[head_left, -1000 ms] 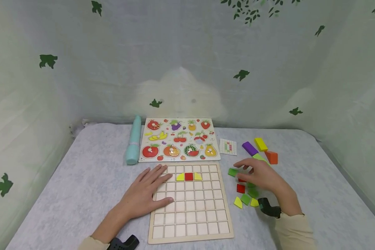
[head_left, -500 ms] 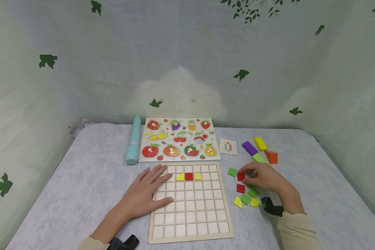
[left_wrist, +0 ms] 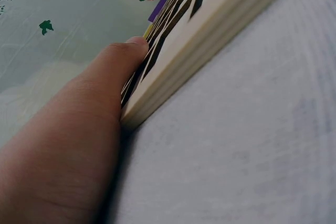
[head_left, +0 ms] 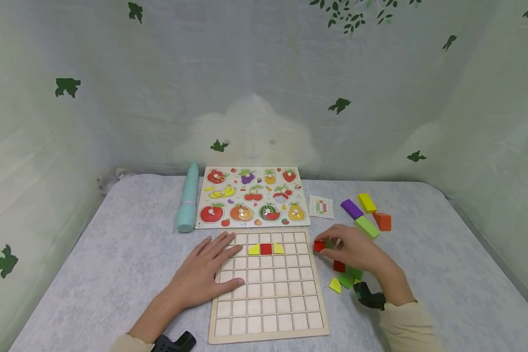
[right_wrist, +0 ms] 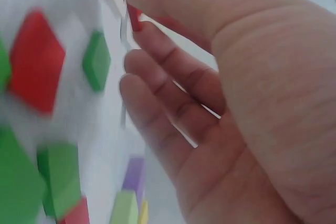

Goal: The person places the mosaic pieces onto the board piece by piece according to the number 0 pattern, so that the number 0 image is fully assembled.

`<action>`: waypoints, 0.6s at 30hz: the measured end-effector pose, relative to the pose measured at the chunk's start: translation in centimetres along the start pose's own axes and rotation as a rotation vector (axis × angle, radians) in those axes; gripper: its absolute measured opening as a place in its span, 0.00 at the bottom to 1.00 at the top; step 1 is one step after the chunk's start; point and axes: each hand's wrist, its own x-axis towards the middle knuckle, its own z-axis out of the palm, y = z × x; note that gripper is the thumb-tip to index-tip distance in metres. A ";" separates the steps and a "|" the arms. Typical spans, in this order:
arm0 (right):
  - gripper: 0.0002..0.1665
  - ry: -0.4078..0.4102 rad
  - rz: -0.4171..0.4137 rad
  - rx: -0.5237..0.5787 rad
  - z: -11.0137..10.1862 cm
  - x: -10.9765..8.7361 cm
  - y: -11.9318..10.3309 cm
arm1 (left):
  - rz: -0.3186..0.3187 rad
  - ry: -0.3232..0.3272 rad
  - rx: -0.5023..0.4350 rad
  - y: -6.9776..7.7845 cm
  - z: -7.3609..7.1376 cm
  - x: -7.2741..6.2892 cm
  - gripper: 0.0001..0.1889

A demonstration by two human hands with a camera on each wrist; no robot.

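My left hand (head_left: 202, 271) rests with spread fingers on the left side of a wooden grid board (head_left: 268, 338). In the left wrist view its thumb (left_wrist: 118, 59) lies over the board's edge. One red square tile (head_left: 266, 249) sits in the board's second row, between two yellow quarter-round tiles (head_left: 254, 250). Just right of the board, my right hand (head_left: 358, 248) pinches another red square tile (head_left: 319, 246) between thumb and fingers. The right wrist view shows this tile edge-on at the fingertips. Below that hand lies one more red tile (head_left: 339, 266), partly covered.
Green tiles (head_left: 346, 280) and yellow tiles (head_left: 335, 285) lie right of the board. Farther back are purple (head_left: 352, 209), yellow (head_left: 367, 203), orange (head_left: 382, 221) and light green blocks (head_left: 367, 228). A pattern card (head_left: 321, 207), fruit puzzle (head_left: 253, 195) and teal roll (head_left: 188, 198) stand behind the board.
My right hand first came down onto a red tile among the loose pieces, took hold of it and carried it left toward the board. The left hand has stayed in place.
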 end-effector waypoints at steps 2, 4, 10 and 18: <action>0.16 0.000 -0.018 0.004 0.5 0.3 -0.7 | 0.006 0.010 0.006 0.0 0.0 0.0 0.43; 0.16 -0.001 -0.041 0.021 1.0 0.5 -1.4 | 0.008 0.013 0.009 0.0 0.1 0.0 0.43; 0.14 0.007 -0.094 0.071 2.8 1.5 -3.5 | -0.003 -0.005 0.004 0.0 0.0 0.0 0.43; 0.12 -0.006 -0.116 -0.009 4.8 1.9 -5.4 | 0.000 -0.004 0.000 0.1 -0.1 0.1 0.44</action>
